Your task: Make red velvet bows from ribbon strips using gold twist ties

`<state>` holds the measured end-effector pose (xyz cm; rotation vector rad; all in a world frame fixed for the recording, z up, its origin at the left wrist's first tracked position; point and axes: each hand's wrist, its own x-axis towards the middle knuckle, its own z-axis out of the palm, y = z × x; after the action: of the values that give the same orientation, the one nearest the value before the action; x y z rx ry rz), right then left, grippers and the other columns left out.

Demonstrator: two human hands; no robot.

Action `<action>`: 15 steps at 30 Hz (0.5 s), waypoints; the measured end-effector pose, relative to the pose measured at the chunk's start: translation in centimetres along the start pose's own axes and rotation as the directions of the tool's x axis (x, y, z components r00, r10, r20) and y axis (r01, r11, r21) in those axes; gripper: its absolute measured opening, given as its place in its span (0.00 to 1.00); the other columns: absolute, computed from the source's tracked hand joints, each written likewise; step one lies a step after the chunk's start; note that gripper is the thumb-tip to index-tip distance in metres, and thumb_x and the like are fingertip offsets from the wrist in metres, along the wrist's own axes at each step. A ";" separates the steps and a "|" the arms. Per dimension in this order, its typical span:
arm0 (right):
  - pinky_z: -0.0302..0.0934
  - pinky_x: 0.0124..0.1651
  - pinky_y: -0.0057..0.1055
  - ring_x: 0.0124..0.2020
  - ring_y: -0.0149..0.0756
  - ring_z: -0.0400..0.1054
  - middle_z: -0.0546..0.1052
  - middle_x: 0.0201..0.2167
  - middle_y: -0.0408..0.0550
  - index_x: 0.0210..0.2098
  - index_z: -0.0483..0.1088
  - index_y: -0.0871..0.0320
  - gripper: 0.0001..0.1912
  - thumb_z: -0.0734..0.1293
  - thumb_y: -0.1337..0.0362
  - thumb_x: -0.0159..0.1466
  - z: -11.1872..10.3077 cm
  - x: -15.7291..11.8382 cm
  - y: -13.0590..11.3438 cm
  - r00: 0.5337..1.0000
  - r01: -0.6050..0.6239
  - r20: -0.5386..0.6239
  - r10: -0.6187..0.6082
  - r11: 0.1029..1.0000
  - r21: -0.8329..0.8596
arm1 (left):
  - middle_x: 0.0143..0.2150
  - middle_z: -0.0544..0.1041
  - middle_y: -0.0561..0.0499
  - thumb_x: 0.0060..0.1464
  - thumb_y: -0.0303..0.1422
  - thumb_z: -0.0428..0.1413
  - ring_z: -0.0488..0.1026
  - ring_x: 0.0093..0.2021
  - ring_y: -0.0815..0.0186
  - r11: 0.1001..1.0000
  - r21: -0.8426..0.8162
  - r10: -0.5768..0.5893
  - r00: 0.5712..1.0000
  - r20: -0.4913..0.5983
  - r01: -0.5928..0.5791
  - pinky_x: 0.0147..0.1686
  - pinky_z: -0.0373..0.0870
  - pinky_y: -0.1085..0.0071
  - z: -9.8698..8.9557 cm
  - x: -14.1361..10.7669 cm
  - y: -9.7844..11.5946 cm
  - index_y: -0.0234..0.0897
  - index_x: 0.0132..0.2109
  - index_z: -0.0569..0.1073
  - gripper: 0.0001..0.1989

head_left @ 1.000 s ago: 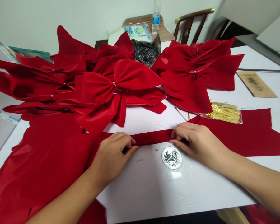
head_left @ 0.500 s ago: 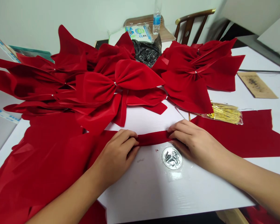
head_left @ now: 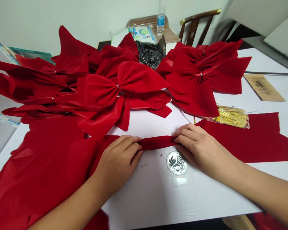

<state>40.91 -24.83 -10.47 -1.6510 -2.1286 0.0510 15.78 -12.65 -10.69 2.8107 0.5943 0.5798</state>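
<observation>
Pinching a narrow red velvet strip [head_left: 156, 142], both hands hold it flat on the white table [head_left: 144, 198]. The strip lies across the view's middle, gathered into a band. The left hand [head_left: 117, 164] closes over its 9 o'clock end, the right hand [head_left: 199, 147] curls over its 3 o'clock end. Forearms enter from 7 and 4 o'clock. Red bows [head_left: 139, 78] lie at 12 o'clock.

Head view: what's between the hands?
A red velvet band runs between the left hand and the right hand, held by both. Just below it, a round foil disc lies on the white tabletop.
</observation>
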 end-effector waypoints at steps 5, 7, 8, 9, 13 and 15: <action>0.67 0.47 0.42 0.49 0.45 0.69 0.79 0.46 0.54 0.39 0.76 0.62 0.09 0.64 0.68 0.72 0.2 -0.1 0.2 0.999 0.008 -0.040 -0.008 1.000 -0.016 | 0.50 0.80 0.43 0.66 0.29 0.56 0.77 0.48 0.55 1.000 0.019 0.003 1.000 -0.009 -0.003 0.50 0.78 0.53 0.2 0.1 -0.4 0.32 0.45 0.79 0.07; 0.66 0.46 0.42 0.47 0.45 0.69 0.78 0.47 0.55 0.44 0.76 0.63 0.09 0.64 0.68 0.72 0.3 -0.2 0.4 0.999 0.000 -0.047 -0.002 0.999 -0.041 | 0.53 0.79 0.41 0.66 0.29 0.56 0.76 0.51 0.54 0.999 0.037 0.027 0.999 -0.023 -0.026 0.52 0.77 0.52 0.2 0.2 -0.7 0.31 0.50 0.79 0.10; 0.66 0.46 0.43 0.46 0.44 0.68 0.77 0.47 0.56 0.47 0.76 0.64 0.09 0.64 0.68 0.72 0.3 -0.2 0.5 0.999 -0.006 -0.045 0.004 0.999 -0.050 | 0.54 0.78 0.41 0.66 0.29 0.57 0.76 0.53 0.53 0.998 0.039 0.042 0.999 -0.024 -0.041 0.53 0.76 0.52 0.2 0.3 -0.7 0.31 0.53 0.78 0.12; 0.66 0.46 0.43 0.46 0.44 0.68 0.77 0.47 0.56 0.51 0.75 0.64 0.11 0.64 0.68 0.72 0.4 -0.3 0.6 0.999 -0.012 -0.039 0.009 0.998 -0.054 | 0.55 0.78 0.40 0.66 0.28 0.57 0.75 0.55 0.53 0.998 0.037 0.056 0.998 -0.022 -0.056 0.54 0.75 0.52 0.1 0.3 -0.8 0.31 0.55 0.76 0.13; 0.67 0.48 0.41 0.48 0.44 0.68 0.75 0.50 0.56 0.55 0.72 0.63 0.14 0.64 0.69 0.72 0.4 -0.4 0.7 1.000 0.026 0.013 -0.026 0.999 0.022 | 0.51 0.77 0.43 0.65 0.28 0.58 0.74 0.51 0.56 0.996 0.019 0.088 0.996 -0.002 -0.088 0.50 0.73 0.56 -0.2 0.5 -0.6 0.33 0.53 0.77 0.11; 0.68 0.48 0.40 0.48 0.42 0.69 0.75 0.49 0.56 0.52 0.73 0.63 0.11 0.63 0.70 0.72 0.4 -0.4 0.7 0.997 0.056 0.040 -0.059 0.996 0.071 | 0.46 0.77 0.45 0.65 0.27 0.57 0.74 0.45 0.59 0.996 0.004 0.093 0.995 0.018 -0.093 0.45 0.73 0.60 -0.2 0.5 -0.5 0.34 0.49 0.77 0.08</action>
<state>41.53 -24.95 -11.16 -1.5607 -2.1794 0.1427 15.94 -11.91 -10.47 2.8576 0.4636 0.5703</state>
